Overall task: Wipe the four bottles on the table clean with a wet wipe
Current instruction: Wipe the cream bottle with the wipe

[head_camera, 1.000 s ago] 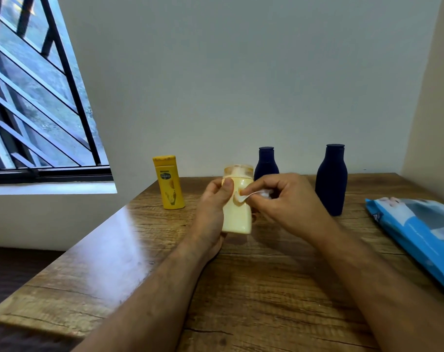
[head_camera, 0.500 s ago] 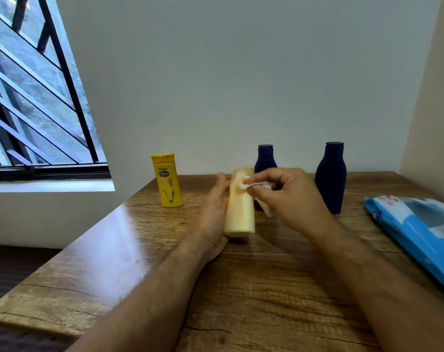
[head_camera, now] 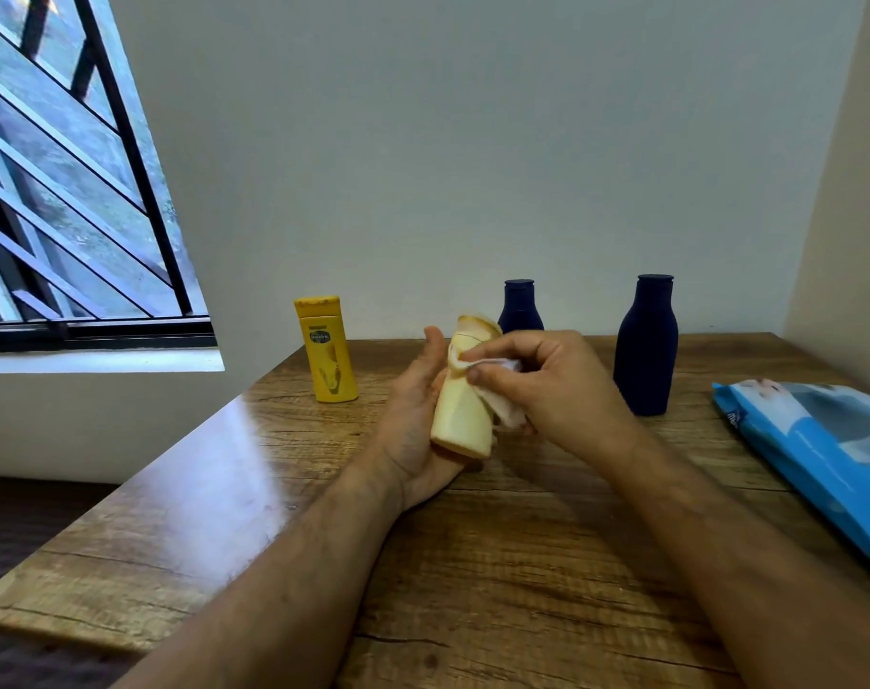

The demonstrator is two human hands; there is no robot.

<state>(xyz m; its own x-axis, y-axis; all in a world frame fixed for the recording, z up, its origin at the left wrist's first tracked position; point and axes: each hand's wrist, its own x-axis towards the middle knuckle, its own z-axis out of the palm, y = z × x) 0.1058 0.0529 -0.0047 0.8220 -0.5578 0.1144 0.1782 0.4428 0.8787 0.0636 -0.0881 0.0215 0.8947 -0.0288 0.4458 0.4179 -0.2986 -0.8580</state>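
My left hand (head_camera: 415,415) holds a cream bottle (head_camera: 463,415) above the wooden table (head_camera: 473,564), tilted with its cap leaning to the right. Against the bottle's upper right side, my right hand (head_camera: 547,385) presses a white wet wipe (head_camera: 497,395). A yellow bottle (head_camera: 326,350) stands upright to the left. Behind my hands stands a small dark blue bottle (head_camera: 520,308), its lower part hidden. A taller dark blue bottle (head_camera: 647,348) stands to the right.
A blue pack of wet wipes (head_camera: 821,455) lies at the table's right edge. The table meets the wall at the back and a side wall on the right. A barred window (head_camera: 65,191) is at the left, beyond the table's left edge.
The cream bottle has turned in my left hand from facing me to side-on and now tilts. My right hand with the wipe has slid from the neck down along the bottle's side.
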